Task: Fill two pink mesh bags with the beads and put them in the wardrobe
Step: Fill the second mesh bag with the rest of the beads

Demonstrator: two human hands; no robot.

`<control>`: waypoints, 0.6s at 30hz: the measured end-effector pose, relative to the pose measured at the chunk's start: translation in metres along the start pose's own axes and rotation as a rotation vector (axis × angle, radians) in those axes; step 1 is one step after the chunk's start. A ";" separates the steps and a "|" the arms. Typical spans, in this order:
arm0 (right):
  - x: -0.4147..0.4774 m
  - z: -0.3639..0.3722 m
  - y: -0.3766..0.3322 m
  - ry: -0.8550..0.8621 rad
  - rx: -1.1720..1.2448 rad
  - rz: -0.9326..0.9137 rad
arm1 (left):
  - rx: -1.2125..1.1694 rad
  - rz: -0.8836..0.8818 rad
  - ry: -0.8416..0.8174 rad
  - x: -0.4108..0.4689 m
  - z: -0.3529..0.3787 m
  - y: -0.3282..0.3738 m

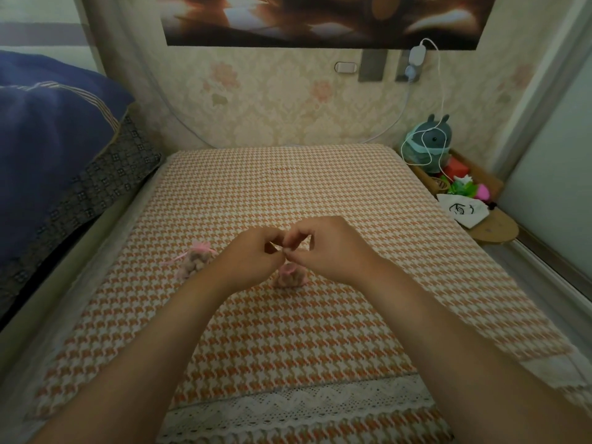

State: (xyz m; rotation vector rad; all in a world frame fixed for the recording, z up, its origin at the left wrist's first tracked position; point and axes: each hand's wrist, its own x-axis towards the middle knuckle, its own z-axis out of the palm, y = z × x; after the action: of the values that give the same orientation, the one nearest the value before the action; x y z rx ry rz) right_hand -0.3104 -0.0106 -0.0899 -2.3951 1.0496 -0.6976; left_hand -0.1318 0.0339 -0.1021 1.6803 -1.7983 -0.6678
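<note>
Two pink mesh bags holding brownish beads lie on the orange-and-white houndstooth cloth [288,193]. One bag [195,261], gathered at the top with a pink ribbon, lies left of my hands. The second bag [288,277] sits just below my fingertips, partly hidden by them. My left hand [253,257] and my right hand [323,248] meet above that second bag, fingers curled and pinching its thin drawstring between thumb and forefinger. The string itself is barely visible.
A blue quilt [54,139] is piled at the left. At the right, a wooden shelf [493,232] carries a grey-green plush toy [429,145], a white pouch [461,209] and small coloured items. A sliding door panel [557,174] stands at the far right.
</note>
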 end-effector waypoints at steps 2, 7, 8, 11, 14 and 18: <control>0.000 0.003 0.004 -0.033 -0.107 -0.010 | -0.004 -0.007 -0.014 0.001 0.001 -0.003; 0.001 -0.008 0.013 0.047 -0.013 0.034 | 0.000 -0.024 -0.005 0.004 0.002 -0.006; 0.000 -0.010 0.016 0.058 -0.030 0.056 | -0.001 -0.028 -0.003 0.004 0.002 -0.007; -0.003 -0.014 0.028 -0.016 -0.131 0.167 | -0.011 -0.041 0.002 0.004 0.002 -0.008; -0.009 -0.015 0.037 -0.147 -0.218 0.277 | -0.015 -0.034 0.011 0.004 0.002 -0.007; -0.011 -0.013 0.046 -0.314 -0.229 0.411 | -0.016 -0.033 0.012 0.003 0.002 -0.007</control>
State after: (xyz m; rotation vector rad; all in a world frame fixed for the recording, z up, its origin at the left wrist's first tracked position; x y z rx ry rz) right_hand -0.3496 -0.0333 -0.1086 -2.2580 1.4771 -0.0588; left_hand -0.1285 0.0301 -0.1077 1.7036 -1.7554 -0.6829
